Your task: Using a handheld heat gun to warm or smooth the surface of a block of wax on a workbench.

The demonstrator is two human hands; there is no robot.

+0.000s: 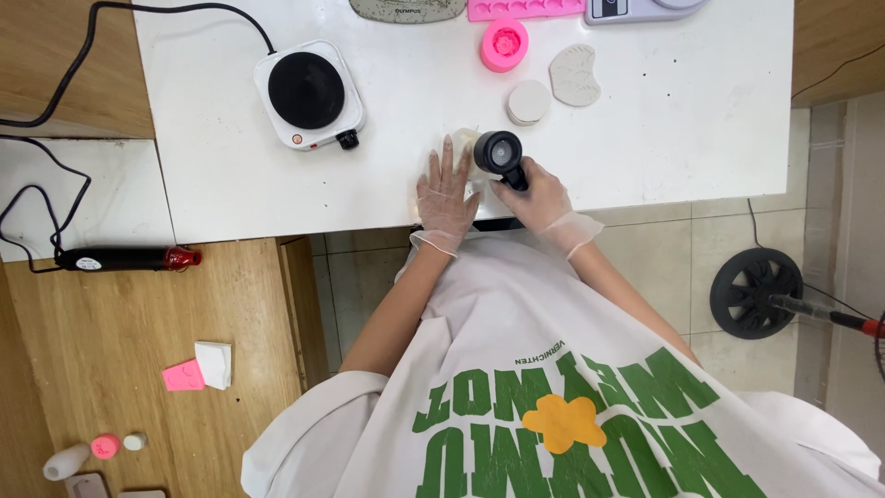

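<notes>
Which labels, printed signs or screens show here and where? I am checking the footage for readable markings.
Grey oval pad, table's far edge: dark lettering.
White digital scale, far edge, right of the pink mould: small dark panel.
Black heat tool, wooden bench at left: white oval sticker.
White shirt, bottom centre: green lettering, orange flower shape.

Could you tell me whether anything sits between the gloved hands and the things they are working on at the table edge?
Nothing visible does. The right hand already grips the black round-headed tool, and the left hand lies flat against the pale lump under the tool's head on the white table.
</notes>
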